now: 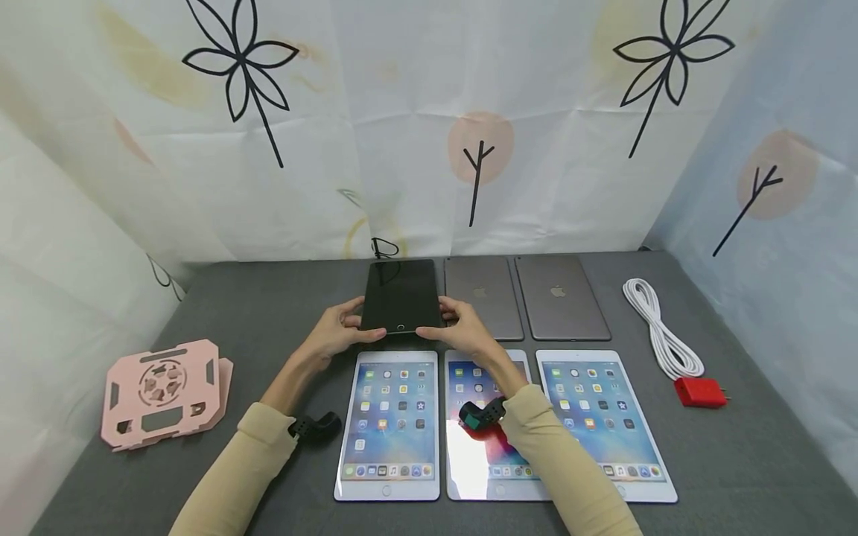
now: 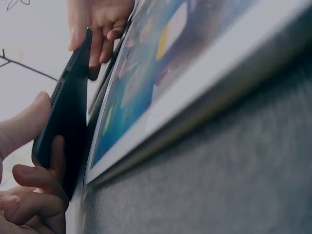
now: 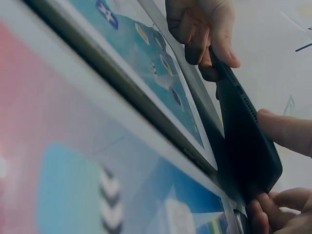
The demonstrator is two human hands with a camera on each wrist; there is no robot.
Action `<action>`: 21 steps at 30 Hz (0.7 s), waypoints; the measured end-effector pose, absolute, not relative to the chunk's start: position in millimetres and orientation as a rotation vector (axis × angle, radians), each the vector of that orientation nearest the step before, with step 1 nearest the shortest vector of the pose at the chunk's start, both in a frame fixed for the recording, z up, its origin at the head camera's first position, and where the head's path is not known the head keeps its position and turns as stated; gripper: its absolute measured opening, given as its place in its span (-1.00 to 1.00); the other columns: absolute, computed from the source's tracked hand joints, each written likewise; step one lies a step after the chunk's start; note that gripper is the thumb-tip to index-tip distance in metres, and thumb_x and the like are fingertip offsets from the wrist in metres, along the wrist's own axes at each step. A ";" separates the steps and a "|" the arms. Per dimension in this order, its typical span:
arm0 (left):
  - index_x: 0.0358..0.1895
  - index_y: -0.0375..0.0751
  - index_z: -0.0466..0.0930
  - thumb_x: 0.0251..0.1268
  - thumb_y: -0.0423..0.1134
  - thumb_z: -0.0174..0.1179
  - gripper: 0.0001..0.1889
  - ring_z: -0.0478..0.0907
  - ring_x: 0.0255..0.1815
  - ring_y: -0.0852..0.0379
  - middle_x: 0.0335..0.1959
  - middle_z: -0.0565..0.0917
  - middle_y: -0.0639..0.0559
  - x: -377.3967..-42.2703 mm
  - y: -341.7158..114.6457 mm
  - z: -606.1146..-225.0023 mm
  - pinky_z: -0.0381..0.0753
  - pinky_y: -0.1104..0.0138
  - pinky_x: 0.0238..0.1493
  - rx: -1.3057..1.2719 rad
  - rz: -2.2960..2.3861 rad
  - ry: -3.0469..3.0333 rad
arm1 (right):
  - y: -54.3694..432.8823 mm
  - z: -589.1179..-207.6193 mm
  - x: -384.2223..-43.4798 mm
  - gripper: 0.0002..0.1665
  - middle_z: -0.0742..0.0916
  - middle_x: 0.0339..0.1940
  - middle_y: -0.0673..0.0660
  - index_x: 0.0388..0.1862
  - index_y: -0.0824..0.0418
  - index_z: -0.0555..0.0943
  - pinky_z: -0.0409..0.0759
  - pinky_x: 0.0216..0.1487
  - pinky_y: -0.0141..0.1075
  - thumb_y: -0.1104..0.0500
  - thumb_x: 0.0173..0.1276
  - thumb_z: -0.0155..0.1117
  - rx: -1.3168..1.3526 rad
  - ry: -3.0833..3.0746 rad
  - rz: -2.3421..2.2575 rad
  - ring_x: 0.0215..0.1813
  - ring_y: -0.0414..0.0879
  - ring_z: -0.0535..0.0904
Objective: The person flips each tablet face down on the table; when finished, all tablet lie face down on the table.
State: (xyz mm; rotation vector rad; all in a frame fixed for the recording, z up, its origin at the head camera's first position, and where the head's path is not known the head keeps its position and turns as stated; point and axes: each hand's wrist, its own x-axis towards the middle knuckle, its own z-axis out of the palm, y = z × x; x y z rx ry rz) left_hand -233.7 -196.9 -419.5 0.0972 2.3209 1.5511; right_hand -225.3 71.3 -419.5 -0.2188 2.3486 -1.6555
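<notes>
Nearest, three lit white tablets [image 1: 386, 426] lie in a row on a grey table [image 1: 261, 313], the right sleeve [image 1: 563, 461] crossing above them. Just beyond, the left hand [image 1: 335, 327] and right hand [image 1: 464, 327] pinch a black tablet [image 1: 401, 296] by its sides near the raised near edge, thumbs in front, fingers behind. It looks light, stiff, slick and breakable, best held by the edges. Beside it on the right, two grey tablets [image 1: 563, 298] limit elbow room.

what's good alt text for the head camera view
A person's left hand and right hand hold a black-screened tablet by its near corners, beyond a row of three white tablets with lit screens. Two grey tablets lie face down to its right; a pink slotted object sits left, a coiled white cable and red plug far right.
</notes>
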 end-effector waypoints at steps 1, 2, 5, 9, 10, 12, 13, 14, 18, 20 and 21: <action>0.67 -0.10 -0.04 0.24 -0.09 0.47 0.05 -0.07 -0.66 0.21 -0.70 0.04 0.22 -233.5 -196.0 -419.1 0.29 0.17 -0.08 0.089 1.559 2.315 | 72.2 -419.1 -225.3 0.04 0.42 0.53 0.33 0.63 0.33 0.17 0.34 0.50 0.15 0.10 0.31 0.48 -0.224 2.346 -1.658 0.50 0.25 0.33; 0.67 -0.10 -0.05 0.24 -0.10 0.47 0.05 -0.03 -0.65 0.22 -0.69 0.03 0.22 -233.0 -195.1 -418.8 0.29 0.17 -0.09 0.084 1.561 2.315 | 73.1 -419.0 -225.4 0.03 0.42 0.54 0.33 0.63 0.33 0.17 0.34 0.51 0.16 0.10 0.31 0.48 -0.230 2.347 -1.658 0.50 0.25 0.34; 0.68 -0.11 -0.06 0.25 -0.12 0.46 0.05 -0.02 -0.64 0.21 -0.68 0.04 0.20 -231.3 -191.0 -418.7 0.31 0.15 -0.05 0.079 1.556 2.327 | 76.0 -419.1 -225.2 0.00 0.50 0.47 0.33 0.61 0.32 0.20 0.38 0.48 0.13 0.13 0.31 0.48 -0.258 2.342 -1.684 0.47 0.24 0.38; 0.67 -0.12 -0.06 0.25 -0.11 0.46 0.05 0.37 -0.46 0.05 -0.61 0.23 0.17 -229.7 -183.2 -418.2 0.36 0.04 0.26 0.089 1.527 2.373 | 80.8 -417.9 -224.8 -0.09 0.60 0.34 0.30 0.58 0.27 0.28 0.48 0.35 0.02 0.19 0.32 0.46 -0.323 2.332 -1.733 0.36 0.20 0.46; 0.68 -0.13 -0.07 0.26 -0.11 0.45 0.05 0.48 -0.33 -0.06 -0.58 0.32 0.15 -229.4 -180.9 -417.7 0.35 0.00 0.32 0.097 1.517 2.381 | 82.0 -417.1 -224.7 -0.11 0.60 0.32 0.31 0.57 0.27 0.30 0.50 0.32 -0.01 0.20 0.32 0.45 -0.337 2.332 -1.744 0.33 0.19 0.48; 0.68 -0.15 -0.09 0.28 -0.13 0.44 0.04 0.55 0.05 -0.19 -0.47 0.48 0.12 -228.7 -175.9 -416.3 0.35 -0.07 0.41 0.113 1.511 2.391 | 84.8 -415.7 -224.5 -0.14 0.61 0.31 0.31 0.55 0.26 0.33 0.55 0.24 -0.04 0.23 0.33 0.45 -0.353 2.324 -1.773 0.30 0.20 0.52; 0.68 -0.16 -0.10 0.29 -0.15 0.42 0.04 0.54 0.19 -0.20 -0.41 0.56 0.09 -228.3 -173.1 -415.6 0.34 -0.10 0.45 0.120 1.511 2.393 | 86.3 -414.7 -224.3 -0.14 0.61 0.32 0.31 0.56 0.26 0.33 0.56 0.24 -0.05 0.24 0.32 0.44 -0.351 2.324 -1.784 0.31 0.20 0.53; 0.68 -0.18 -0.11 0.31 -0.17 0.41 0.03 0.57 0.24 -0.17 -0.32 0.65 0.08 -228.1 -170.3 -414.7 0.34 -0.13 0.47 0.135 1.511 2.391 | 88.0 -413.1 -223.9 -0.15 0.61 0.32 0.32 0.55 0.25 0.33 0.55 0.25 -0.04 0.25 0.32 0.45 -0.345 2.320 -1.799 0.31 0.21 0.53; 0.68 -0.21 -0.18 0.36 -0.23 0.36 0.01 0.70 -0.08 0.05 -0.15 0.78 -0.10 -228.7 -159.0 -412.5 0.33 -0.14 0.49 0.169 1.545 2.335 | 95.1 -407.8 -223.4 -0.13 0.60 0.35 0.31 0.56 0.23 0.33 0.50 0.32 0.04 0.29 0.29 0.45 -0.313 2.333 -1.825 0.33 0.22 0.52; 0.68 -0.19 -0.16 0.35 -0.24 0.36 0.01 0.70 -0.10 0.13 -0.08 0.79 -0.16 -230.1 -153.4 -412.1 0.32 -0.14 0.50 0.156 1.564 2.309 | 98.9 -404.9 -223.5 -0.12 0.60 0.35 0.30 0.56 0.22 0.34 0.49 0.34 0.05 0.29 0.29 0.46 -0.303 2.344 -1.827 0.34 0.21 0.51; 0.68 -0.17 -0.16 0.35 -0.24 0.36 0.01 0.70 -0.10 0.14 -0.05 0.78 -0.18 -230.8 -150.8 -412.0 0.30 -0.14 0.51 0.147 1.568 2.299 | 100.9 -403.8 -223.6 -0.12 0.60 0.35 0.30 0.56 0.21 0.34 0.50 0.33 0.04 0.29 0.29 0.46 -0.298 2.350 -1.826 0.33 0.20 0.51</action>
